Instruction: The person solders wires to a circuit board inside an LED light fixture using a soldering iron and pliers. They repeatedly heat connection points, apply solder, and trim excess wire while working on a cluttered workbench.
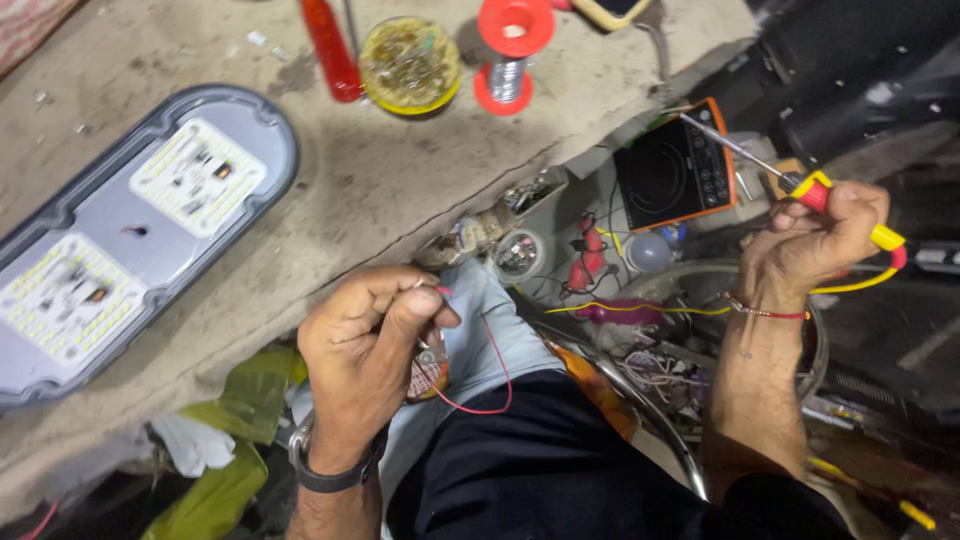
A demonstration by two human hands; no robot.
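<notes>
Left hand (365, 350) clenched, thumb and fingers pinched on a thin red wire (487, 385) and a small part (430, 372) pressed under the palm; what the part is, too hidden to tell. Wire looping out from the pinch, down and back across the lap, just below the workbench (350, 190) edge. Dark wristband (330, 470) on that wrist.

Right hand (825, 235) closed around a soldering iron (815, 190) with red and yellow handle, metal tip pointing up and left, held well to the right of the workbench, over a cluttered pile of wires and parts. Yellow cord (640, 308) trailing from the handle back toward the workbench. Red thread band on that wrist.

Beside the iron's tip, off the workbench's right edge: a dark flat device with orange rim (675, 170).

On the workbench, far edge: solder spool (510, 50) with red ends, round yellow-rimmed tin (408, 62) just left of it, red tool handle (332, 48) left of the tin. On the workbench's left part: long grey lamp housing (130, 235) with two white LED panels. Below the workbench's near edge, green wrapping (240, 430) and crumpled white paper.
</notes>
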